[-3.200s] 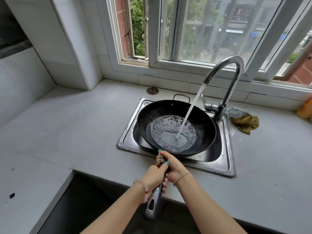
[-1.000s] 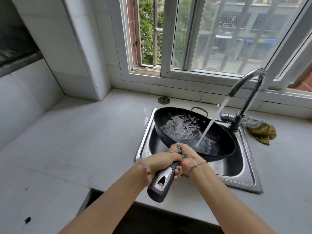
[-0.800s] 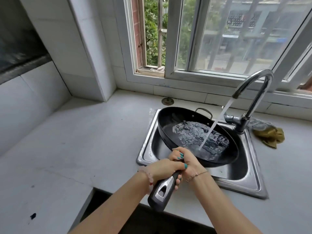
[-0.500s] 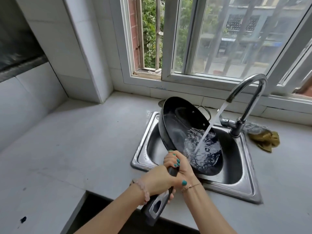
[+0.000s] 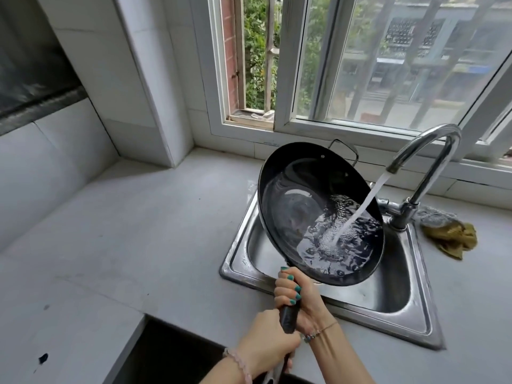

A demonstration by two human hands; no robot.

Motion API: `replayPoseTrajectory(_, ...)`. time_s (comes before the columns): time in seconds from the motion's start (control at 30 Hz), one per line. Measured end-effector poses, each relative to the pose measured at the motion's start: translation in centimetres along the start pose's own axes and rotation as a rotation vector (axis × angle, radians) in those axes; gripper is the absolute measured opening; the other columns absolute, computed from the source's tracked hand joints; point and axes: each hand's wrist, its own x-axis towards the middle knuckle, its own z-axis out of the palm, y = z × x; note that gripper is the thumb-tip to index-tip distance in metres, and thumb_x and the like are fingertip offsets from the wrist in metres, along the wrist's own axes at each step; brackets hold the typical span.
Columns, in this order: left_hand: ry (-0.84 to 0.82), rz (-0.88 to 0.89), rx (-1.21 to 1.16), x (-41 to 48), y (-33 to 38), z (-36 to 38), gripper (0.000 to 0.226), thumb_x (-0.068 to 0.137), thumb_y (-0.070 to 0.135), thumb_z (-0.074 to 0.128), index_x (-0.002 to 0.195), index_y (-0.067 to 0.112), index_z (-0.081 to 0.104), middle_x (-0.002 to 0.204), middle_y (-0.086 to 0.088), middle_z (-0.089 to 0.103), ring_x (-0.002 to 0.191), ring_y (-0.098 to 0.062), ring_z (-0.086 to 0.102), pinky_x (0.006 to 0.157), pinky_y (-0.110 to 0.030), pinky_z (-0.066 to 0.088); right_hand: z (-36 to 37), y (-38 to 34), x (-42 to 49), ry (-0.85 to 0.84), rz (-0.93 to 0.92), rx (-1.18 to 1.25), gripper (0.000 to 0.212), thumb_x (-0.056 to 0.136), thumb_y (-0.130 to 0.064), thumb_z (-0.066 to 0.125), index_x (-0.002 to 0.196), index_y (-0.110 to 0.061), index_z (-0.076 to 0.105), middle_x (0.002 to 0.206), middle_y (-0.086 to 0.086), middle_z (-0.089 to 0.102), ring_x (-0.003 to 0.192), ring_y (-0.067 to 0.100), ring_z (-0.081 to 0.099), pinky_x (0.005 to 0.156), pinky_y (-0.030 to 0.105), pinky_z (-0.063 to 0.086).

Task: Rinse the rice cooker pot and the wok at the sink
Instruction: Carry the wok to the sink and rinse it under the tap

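The black wok [image 5: 293, 206] is tilted steeply over the steel sink [image 5: 415, 320], its far rim raised and its open side facing right. Water from the chrome tap [image 5: 432, 151] streams into it and pools against the low right rim. My right hand [image 5: 297, 293] grips the wok's long dark handle [image 5: 288, 318] near the bowl. My left hand [image 5: 267, 345] holds the same handle lower down, towards its end. No rice cooker pot is in view.
A crumpled yellow-brown cloth [image 5: 451, 236] lies on the grey counter [image 5: 124, 245] right of the tap. A window runs along the back wall behind the sink. A dark gap [image 5: 166, 353] opens at the counter's front edge, left of my arms.
The wok went from lying flat in the sink to tipped up on its right side. The water has slid to the low rim. Both hands stayed on the handle.
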Motion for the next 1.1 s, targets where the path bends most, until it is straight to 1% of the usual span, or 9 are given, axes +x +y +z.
replayPoseTrajectory(0.07, 0.034, 0.018, 0.047, 0.3, -0.5, 0.4, 0.017, 0.062, 0.032, 0.048, 0.056, 0.018, 0.04, 0.048, 0.001, 0.046, 0.058, -0.022, 0.054, 0.053, -0.019, 0.035, -0.3, -0.1, 0.1, 0.015, -0.005, -0.036, 0.047, 0.047, 0.009, 0.082, 0.051, -0.013, 0.04, 0.044, -0.01, 0.016, 0.033, 0.004, 0.013, 0.026, 0.018, 0.025)
replayPoseTrajectory(0.17, 0.039, 0.038, 0.07, 0.7, -0.9, 0.8, 0.018, 0.061, 0.036, 0.045, 0.057, 0.019, 0.039, 0.053, 0.001, 0.045, 0.06, -0.016, 0.046, 0.054, -0.021, 0.034, -0.6, -0.4, 0.1, 0.038, -0.026, -0.101, 0.048, 0.046, 0.005, 0.082, 0.051, -0.015, 0.039, 0.037, -0.008, 0.022, 0.028, 0.005, 0.017, 0.026, 0.017, 0.025)
replayPoseTrajectory(0.23, 0.034, 0.045, 0.041, 0.9, -1.0, 1.0, 0.017, 0.06, 0.033, 0.046, 0.056, 0.019, 0.038, 0.052, 0.002, 0.044, 0.055, -0.014, 0.043, 0.053, -0.021, 0.034, -0.4, -0.6, 0.0, 0.093, -0.048, -0.163, 0.046, 0.053, 0.002, 0.077, 0.053, -0.016, 0.036, 0.036, -0.007, 0.026, 0.025, 0.004, 0.024, 0.026, 0.015, 0.024)
replayPoseTrajectory(0.37, 0.036, 0.086, 0.006, 1.5, -1.3, 1.7, 0.018, 0.06, 0.03, 0.047, 0.053, 0.02, 0.035, 0.044, 0.003, 0.041, 0.045, -0.008, 0.036, 0.046, -0.016, 0.027, 0.0, -0.9, -0.4, 0.268, -0.128, -0.289, 0.028, 0.076, -0.009, 0.05, 0.056, -0.018, 0.032, 0.038, -0.008, 0.022, 0.026, 0.003, 0.022, 0.028, 0.012, 0.019)
replayPoseTrajectory(0.57, -0.032, 0.127, -0.078, 2.3, -0.4, 2.7, 0.026, 0.068, 0.014, 0.056, 0.054, 0.021, 0.034, 0.035, 0.011, 0.042, 0.04, -0.005, 0.036, 0.046, -0.019, 0.027, 0.7, -1.9, -1.7, 0.37, -0.193, -0.382, 0.034, 0.091, -0.01, 0.039, 0.058, -0.017, 0.033, 0.039, -0.008, 0.023, 0.027, 0.003, 0.021, 0.028, 0.012, 0.02)
replayPoseTrajectory(0.63, -0.071, 0.147, -0.104, 2.4, 0.4, 2.9, 0.029, 0.07, 0.009, 0.056, 0.054, 0.02, 0.034, 0.033, 0.011, 0.042, 0.037, -0.004, 0.039, 0.044, -0.016, 0.027, 1.1, -2.3, -2.2, 0.403, -0.232, -0.411, 0.034, 0.092, -0.009, 0.038, 0.059, -0.016, 0.033, 0.04, -0.008, 0.023, 0.028, 0.003, 0.02, 0.028, 0.012, 0.02)
replayPoseTrajectory(0.8, -0.141, 0.16, -0.205, 2.6, 1.8, 4.3, 0.02, 0.06, 0.02, 0.054, 0.051, 0.021, 0.037, 0.041, 0.009, 0.037, 0.049, -0.008, 0.034, 0.052, -0.027, 0.027, 1.9, -3.3, -3.9, 0.542, -0.352, -0.543, 0.033, 0.091, -0.005, 0.039, 0.06, -0.016, 0.033, 0.044, -0.007, 0.022, 0.03, 0.003, 0.02, 0.03, 0.013, 0.02)
replayPoseTrajectory(0.97, -0.239, 0.187, -0.254, 1.9, 3.6, 4.4, 0.026, 0.07, 0.012, 0.056, 0.053, 0.02, 0.037, 0.035, 0.01, 0.04, 0.04, -0.002, 0.036, 0.045, -0.013, 0.026, 2.6, -3.5, -5.4, 0.641, -0.41, -0.596, 0.033, 0.09, -0.004, 0.04, 0.06, -0.016, 0.033, 0.044, -0.007, 0.023, 0.031, 0.003, 0.021, 0.03, 0.014, 0.02)
replayPoseTrajectory(1.1, -0.253, 0.205, -0.258, 0.8, 4.7, 3.6, 0.035, 0.08, 0.002, 0.056, 0.055, 0.019, 0.039, 0.034, 0.011, 0.042, 0.037, 0.001, 0.038, 0.043, -0.01, 0.027, 3.3, -3.1, -6.2, 0.646, -0.396, -0.522, 0.033, 0.09, -0.006, 0.041, 0.06, -0.017, 0.033, 0.045, -0.007, 0.024, 0.031, 0.003, 0.022, 0.029, 0.013, 0.022)
